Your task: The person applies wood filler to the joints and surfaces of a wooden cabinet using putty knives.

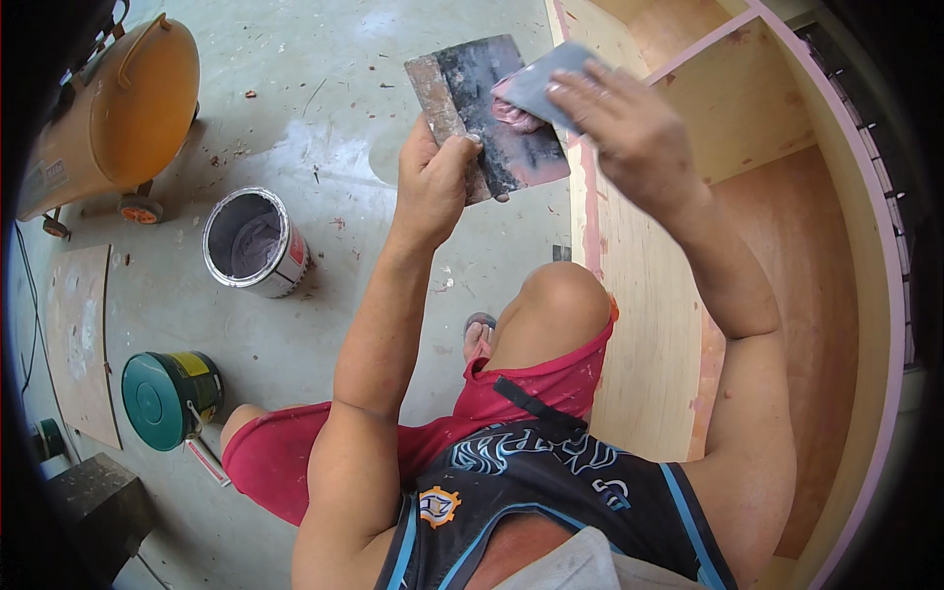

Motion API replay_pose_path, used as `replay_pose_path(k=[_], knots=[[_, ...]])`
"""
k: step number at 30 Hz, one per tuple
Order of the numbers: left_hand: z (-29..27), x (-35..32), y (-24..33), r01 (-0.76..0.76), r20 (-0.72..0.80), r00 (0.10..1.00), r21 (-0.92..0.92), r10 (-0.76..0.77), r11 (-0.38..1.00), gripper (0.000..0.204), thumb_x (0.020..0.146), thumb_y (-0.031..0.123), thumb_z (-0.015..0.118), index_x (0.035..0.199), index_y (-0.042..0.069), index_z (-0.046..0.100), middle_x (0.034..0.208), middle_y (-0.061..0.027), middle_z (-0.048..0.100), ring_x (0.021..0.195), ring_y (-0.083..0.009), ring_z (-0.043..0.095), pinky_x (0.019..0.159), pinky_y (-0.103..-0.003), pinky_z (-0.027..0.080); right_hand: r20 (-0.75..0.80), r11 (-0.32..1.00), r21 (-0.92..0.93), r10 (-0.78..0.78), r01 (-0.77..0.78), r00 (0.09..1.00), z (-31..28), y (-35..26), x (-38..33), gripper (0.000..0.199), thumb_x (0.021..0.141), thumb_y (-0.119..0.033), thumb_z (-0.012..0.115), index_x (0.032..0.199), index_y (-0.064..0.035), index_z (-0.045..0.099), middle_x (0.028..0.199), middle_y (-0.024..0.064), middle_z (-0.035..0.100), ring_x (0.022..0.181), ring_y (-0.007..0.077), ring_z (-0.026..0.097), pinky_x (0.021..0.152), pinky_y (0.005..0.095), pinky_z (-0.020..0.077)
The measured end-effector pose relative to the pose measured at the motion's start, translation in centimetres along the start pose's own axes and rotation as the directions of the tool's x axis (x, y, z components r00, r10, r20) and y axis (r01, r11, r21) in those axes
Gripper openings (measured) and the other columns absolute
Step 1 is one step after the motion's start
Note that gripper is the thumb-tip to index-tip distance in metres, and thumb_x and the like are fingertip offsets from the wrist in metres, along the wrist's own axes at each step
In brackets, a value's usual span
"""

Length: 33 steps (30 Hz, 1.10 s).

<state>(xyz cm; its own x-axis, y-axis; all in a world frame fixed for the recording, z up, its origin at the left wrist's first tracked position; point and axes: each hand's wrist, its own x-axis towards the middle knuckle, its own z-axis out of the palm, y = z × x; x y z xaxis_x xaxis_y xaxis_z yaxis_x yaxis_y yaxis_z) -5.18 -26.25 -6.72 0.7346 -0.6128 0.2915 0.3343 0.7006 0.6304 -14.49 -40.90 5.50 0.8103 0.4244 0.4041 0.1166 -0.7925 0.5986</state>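
Note:
My left hand (433, 182) grips a stained rectangular putty board (477, 74) by its worn near edge, thumb on top. A lump of pinkish putty (515, 118) sits near the board's right side. Closed around a flat grey putty spreader (541, 84), my right hand (634, 128) is slightly blurred. The spreader's edge meets the putty over the board. Just right of the board stands a pale wooden cabinet (644, 295) with pink putty along its edges and joints.
An open tin (285, 285) of similar putty stands on the grey floor at left. Below it is a green-lidded bucket (157, 401). A wheeled orange tank (147, 108) is at upper left. A plywood sheet (81, 339) and a dark block (103, 501) lie at far left.

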Motion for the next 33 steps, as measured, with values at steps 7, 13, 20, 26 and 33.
replay_pose_path(k=[7, 13, 20, 26, 33], knots=[[-0.7, 0.2, 0.0, -0.031, -0.024, 0.999, -0.113, 0.028, 0.993, 0.033, 0.078, 0.001, 0.04, 0.11, -0.005, 0.042, 0.093, -0.015, 0.057, 0.072, -0.0208, 0.061, 0.05, -0.033, 0.054, -0.041, 0.995, 0.094, -0.031, 0.035, 0.999, -0.8, -0.5, 0.6, 0.033, 0.07, 0.002, 0.053, 0.1, -0.007, 0.063, 0.105, 0.008, 0.063, 0.098, 0.0283, 0.059, 0.087, 0.0381, 0.0464], [-1.5, 0.3, 0.1, 0.097, -0.052, 0.991, -0.388, -0.127, 0.917, 0.029, 0.079, 0.008, 0.04, 0.106, -0.001, 0.047, 0.091, -0.0123, 0.059, 0.069, -0.0216, 0.06, 0.049, -0.034, 0.047, -0.142, 0.782, 0.607, 0.282, -0.141, 0.949, 0.9, -1.7, -0.2, 0.055, 0.063, 0.02, 0.046, 0.113, -0.0008, 0.057, 0.109, 0.0185, 0.059, 0.097, 0.0306, 0.061, 0.084, 0.0321, 0.0481], [-2.0, 0.2, 0.2, 0.101, 0.027, 0.995, -0.453, -0.1, 0.886, 0.037, 0.076, 0.004, 0.038, 0.111, -0.005, 0.04, 0.09, -0.0153, 0.057, 0.066, -0.0235, 0.062, 0.044, -0.034, 0.054, -0.09, 0.795, 0.582, 0.274, -0.172, 0.958, 3.3, -3.6, -1.7, 0.06, 0.061, 0.016, 0.051, 0.117, -0.0046, 0.055, 0.115, 0.0153, 0.056, 0.106, 0.0304, 0.055, 0.088, 0.0357, 0.0486], [-3.3, 0.1, 0.0, 0.107, 0.074, 0.994, -0.479, -0.082, 0.871, 0.039, 0.076, 0.005, 0.037, 0.114, -0.004, 0.038, 0.095, -0.0169, 0.056, 0.069, -0.0249, 0.062, 0.045, -0.035, 0.055, -0.052, 0.889, 0.451, 0.121, -0.084, 0.991, 5.5, -1.6, -4.1, 0.054, 0.066, 0.013, 0.052, 0.117, -0.0067, 0.055, 0.114, 0.0154, 0.057, 0.099, 0.0275, 0.06, 0.085, 0.0328, 0.0501], [-2.1, 0.3, 0.7, -0.162, -0.045, 0.987, -0.163, 0.157, 0.973, 0.042, 0.084, -0.001, 0.038, 0.125, 0.001, 0.031, 0.111, -0.0154, 0.051, 0.095, -0.0284, 0.059, 0.073, -0.044, 0.055, 0.597, -0.59, 0.787, 0.657, -0.179, 0.461, 1.6, -3.1, -4.7, 0.026, 0.082, 0.002, 0.049, 0.109, 0.0018, 0.049, 0.096, 0.0116, 0.059, 0.083, 0.0251, 0.063, 0.064, 0.0441, 0.0568]])
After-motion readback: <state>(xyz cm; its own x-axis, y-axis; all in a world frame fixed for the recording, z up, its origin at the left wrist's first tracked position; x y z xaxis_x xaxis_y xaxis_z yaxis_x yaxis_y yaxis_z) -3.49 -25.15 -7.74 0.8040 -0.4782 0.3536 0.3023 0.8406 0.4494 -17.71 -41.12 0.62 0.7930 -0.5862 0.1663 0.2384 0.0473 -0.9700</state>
